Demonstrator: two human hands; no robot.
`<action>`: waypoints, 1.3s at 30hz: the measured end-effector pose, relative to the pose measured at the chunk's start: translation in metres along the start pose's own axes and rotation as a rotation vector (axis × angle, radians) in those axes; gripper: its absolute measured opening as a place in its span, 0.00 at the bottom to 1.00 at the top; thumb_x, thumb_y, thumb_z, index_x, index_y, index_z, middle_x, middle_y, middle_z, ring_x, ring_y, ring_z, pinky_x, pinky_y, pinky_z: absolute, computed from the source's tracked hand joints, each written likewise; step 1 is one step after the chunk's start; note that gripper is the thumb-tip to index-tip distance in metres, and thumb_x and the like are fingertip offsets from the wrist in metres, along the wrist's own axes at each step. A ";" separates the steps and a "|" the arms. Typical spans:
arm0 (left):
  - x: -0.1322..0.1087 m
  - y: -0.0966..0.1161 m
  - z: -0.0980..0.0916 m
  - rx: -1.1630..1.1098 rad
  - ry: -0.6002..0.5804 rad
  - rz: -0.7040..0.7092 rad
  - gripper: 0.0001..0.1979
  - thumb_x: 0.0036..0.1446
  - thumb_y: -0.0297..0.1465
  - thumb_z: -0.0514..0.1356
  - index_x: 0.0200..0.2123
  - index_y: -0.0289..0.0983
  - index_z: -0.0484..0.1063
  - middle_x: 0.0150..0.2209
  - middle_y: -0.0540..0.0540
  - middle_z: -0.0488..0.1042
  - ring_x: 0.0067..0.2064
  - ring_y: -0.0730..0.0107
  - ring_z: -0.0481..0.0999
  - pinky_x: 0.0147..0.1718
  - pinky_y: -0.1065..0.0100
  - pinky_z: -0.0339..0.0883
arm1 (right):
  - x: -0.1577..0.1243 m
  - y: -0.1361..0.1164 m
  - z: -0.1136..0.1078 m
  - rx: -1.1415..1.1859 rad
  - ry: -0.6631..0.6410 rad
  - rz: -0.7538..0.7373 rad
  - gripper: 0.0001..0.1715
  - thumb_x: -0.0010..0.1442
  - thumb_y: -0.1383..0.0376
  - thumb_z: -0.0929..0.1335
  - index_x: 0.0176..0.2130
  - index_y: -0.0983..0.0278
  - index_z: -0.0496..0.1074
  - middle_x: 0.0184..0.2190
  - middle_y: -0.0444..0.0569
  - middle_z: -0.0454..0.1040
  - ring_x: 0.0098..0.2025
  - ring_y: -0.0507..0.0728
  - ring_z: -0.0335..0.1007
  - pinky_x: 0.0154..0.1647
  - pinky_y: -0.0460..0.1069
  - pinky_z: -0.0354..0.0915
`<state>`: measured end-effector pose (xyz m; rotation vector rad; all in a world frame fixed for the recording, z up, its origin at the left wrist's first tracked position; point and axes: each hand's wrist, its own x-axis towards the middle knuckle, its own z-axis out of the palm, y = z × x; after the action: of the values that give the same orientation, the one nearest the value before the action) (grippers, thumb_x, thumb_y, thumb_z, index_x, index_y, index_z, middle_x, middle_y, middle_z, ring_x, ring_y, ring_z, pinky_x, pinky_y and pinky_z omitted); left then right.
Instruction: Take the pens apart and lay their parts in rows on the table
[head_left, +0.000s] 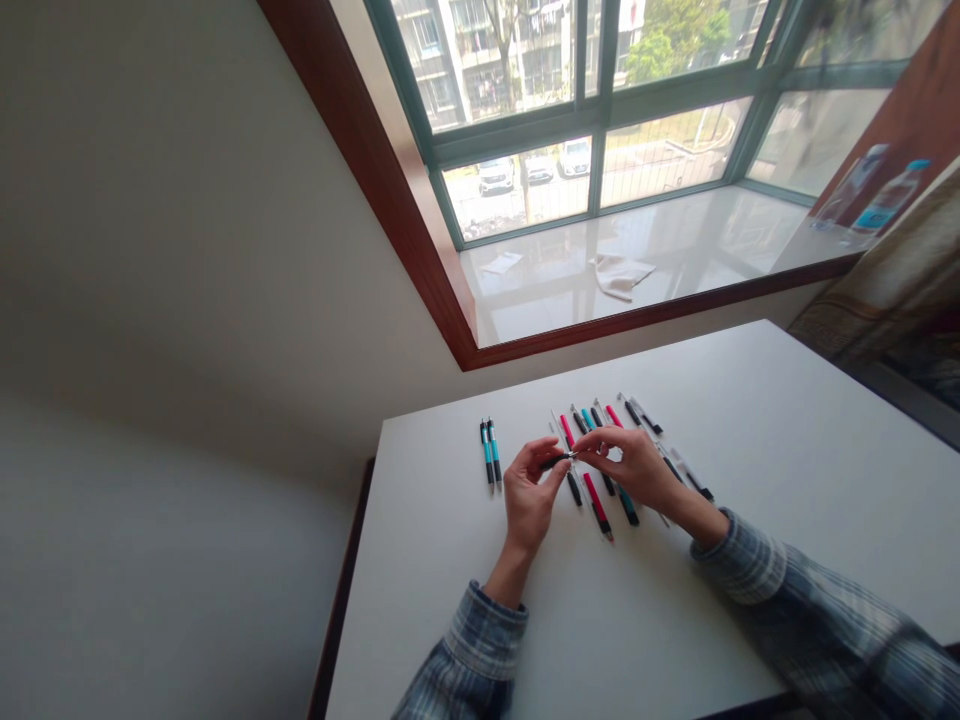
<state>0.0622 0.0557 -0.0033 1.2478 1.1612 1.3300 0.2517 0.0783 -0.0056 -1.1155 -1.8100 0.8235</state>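
My left hand (529, 500) is closed, thumb and fingers pinching a short black pen grip section (553, 462) above the table. My right hand (634, 468) meets it from the right, its thumb and forefinger pinched at the small silvery tip (572, 455). Whether that tip is joined to the black section is too small to tell. Under and around both hands lie rows of pen parts: a red-and-black barrel (598, 508), black grips, teal pieces, thin refills and clear barrels. The right hand hides some of them. Two blue-and-black pens (490, 455) lie side by side, left of my left hand.
The white table (435, 600) has its far edge by a wall and a wood-framed window sill. On the sill lie a crumpled white cloth (621, 275) and a piece of paper (502, 262); a plastic bottle (891, 200) stands at its right. A curtain (862, 300) hangs beyond the table's right corner.
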 end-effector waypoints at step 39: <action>-0.001 -0.002 0.002 -0.006 -0.029 0.007 0.15 0.55 0.31 0.72 0.46 0.36 0.79 0.41 0.42 0.82 0.44 0.63 0.82 0.48 0.62 0.78 | 0.001 -0.002 -0.003 -0.110 -0.051 -0.141 0.04 0.69 0.62 0.69 0.41 0.60 0.75 0.35 0.46 0.77 0.34 0.54 0.72 0.36 0.49 0.68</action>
<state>0.0639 0.0553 -0.0051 1.2641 1.1331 1.3156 0.2535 0.0784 -0.0027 -1.0295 -1.9719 0.6818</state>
